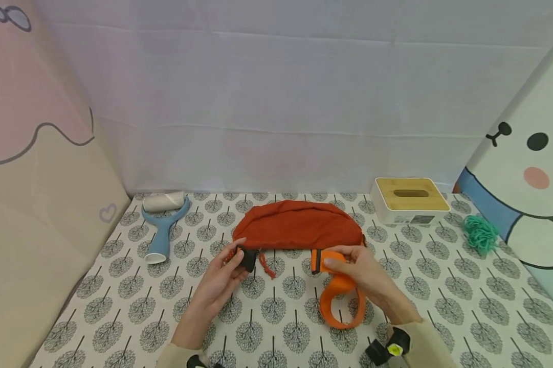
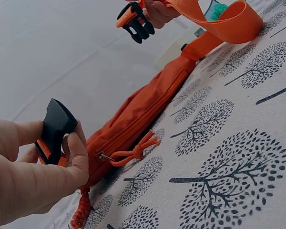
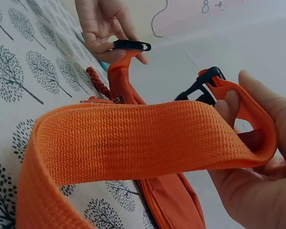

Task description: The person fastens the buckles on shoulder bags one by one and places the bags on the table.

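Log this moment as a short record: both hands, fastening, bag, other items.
left hand: pinches black socket half
right hand: holds orange strap near pronged half
fastening: undone, halves apart
bag: red-orange, lies on tree-print cloth beyond both hands
back left: blue-handled roller
back right: tissue box, white with wood-look top
far right: teal cord bundle

2 beige sleeves (image 1: 429, 346); black band (image 1: 400, 338) at right wrist, 1 yellow-green patch (image 1: 395, 349).
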Action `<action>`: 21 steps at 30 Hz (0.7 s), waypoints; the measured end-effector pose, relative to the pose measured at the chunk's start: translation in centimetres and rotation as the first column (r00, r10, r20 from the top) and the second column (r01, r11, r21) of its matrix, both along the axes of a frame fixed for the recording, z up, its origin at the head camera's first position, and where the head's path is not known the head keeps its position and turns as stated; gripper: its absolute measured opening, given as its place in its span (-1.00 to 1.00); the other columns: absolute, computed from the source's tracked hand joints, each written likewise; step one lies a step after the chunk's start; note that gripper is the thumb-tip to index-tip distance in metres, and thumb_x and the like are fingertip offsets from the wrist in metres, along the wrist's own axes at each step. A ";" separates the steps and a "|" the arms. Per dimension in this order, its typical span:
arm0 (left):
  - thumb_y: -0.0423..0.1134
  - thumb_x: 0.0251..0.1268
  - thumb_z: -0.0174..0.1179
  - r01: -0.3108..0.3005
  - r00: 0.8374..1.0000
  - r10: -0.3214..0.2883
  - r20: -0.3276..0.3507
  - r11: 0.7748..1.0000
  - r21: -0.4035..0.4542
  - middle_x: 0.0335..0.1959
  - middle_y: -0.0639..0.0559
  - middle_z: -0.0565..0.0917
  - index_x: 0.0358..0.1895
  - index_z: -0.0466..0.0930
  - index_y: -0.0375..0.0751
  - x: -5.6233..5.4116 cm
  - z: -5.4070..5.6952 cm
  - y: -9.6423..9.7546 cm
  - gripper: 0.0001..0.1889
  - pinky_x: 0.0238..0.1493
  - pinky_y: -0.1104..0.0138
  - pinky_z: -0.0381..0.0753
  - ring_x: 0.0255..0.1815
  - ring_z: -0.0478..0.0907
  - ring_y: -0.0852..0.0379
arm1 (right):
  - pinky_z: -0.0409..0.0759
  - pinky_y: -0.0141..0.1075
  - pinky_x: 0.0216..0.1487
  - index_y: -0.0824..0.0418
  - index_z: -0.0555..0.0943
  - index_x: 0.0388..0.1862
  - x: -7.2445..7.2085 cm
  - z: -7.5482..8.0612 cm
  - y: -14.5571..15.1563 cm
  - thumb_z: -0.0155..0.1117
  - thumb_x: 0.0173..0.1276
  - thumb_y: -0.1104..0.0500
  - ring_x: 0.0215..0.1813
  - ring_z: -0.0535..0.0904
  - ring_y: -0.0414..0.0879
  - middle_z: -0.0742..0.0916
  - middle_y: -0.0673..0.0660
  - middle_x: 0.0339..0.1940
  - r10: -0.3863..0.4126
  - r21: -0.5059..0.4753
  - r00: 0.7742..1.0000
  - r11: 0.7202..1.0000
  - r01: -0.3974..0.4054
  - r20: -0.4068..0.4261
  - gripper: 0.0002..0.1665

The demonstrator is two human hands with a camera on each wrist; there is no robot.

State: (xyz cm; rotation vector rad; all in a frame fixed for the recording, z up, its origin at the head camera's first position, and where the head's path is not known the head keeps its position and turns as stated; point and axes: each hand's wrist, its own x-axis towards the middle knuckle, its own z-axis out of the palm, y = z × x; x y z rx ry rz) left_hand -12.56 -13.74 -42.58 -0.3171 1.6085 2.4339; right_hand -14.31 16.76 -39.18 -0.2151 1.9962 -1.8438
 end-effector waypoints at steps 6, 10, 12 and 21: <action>-0.41 0.51 -0.07 0.004 1.000 -0.004 0.003 1.000 -0.006 0.28 -0.25 0.24 0.43 0.30 -0.13 0.0 0.1 0.0 -0.53 -0.04 0.35 0.53 -0.10 0.48 0.07 | 0.55 -0.41 -0.39 0.40 0.63 -0.04 0.0 0.0 -0.3 0.36 0.32 0.15 -0.44 0.51 -0.23 0.67 0.05 -0.38 0.050 0.027 0.999 0.998 -0.049 -0.014 -0.64; -0.41 0.48 -0.03 -0.004 1.000 0.004 0.006 1.000 -0.003 0.23 -0.26 0.28 0.38 0.34 -0.16 0.0 0.0 0.1 -0.55 -0.05 0.35 0.54 -0.16 0.52 0.09 | 0.54 -0.41 -0.41 0.39 0.65 -0.08 0.0 0.0 -0.6 0.37 0.30 0.16 -0.45 0.51 -0.22 0.68 0.01 -0.41 0.042 0.040 0.998 0.998 -0.040 -0.037 -0.67; -0.40 0.47 0.00 -0.007 1.000 0.007 0.000 1.000 -0.005 0.21 -0.25 0.30 0.34 0.39 -0.16 0.0 0.0 0.2 -0.59 -0.07 0.35 0.54 -0.20 0.53 0.12 | 0.54 -0.40 -0.41 0.39 0.66 -0.08 0.0 -0.1 -0.8 0.38 0.29 0.16 -0.45 0.50 -0.19 0.68 0.02 -0.41 0.039 0.047 0.998 0.998 -0.036 -0.050 -0.67; -0.39 0.45 0.07 -0.028 0.999 0.029 -0.025 1.000 0.007 0.29 -0.29 0.23 0.27 0.41 -0.22 0.0 0.1 0.7 -0.63 -0.19 0.40 0.52 -0.27 0.53 0.16 | 0.55 -0.38 -0.47 0.42 0.62 -0.15 0.0 -0.5 -1.7 0.36 0.30 0.18 -0.47 0.50 -0.16 0.62 0.06 -0.46 0.080 0.053 0.989 0.996 -0.074 -0.128 -0.70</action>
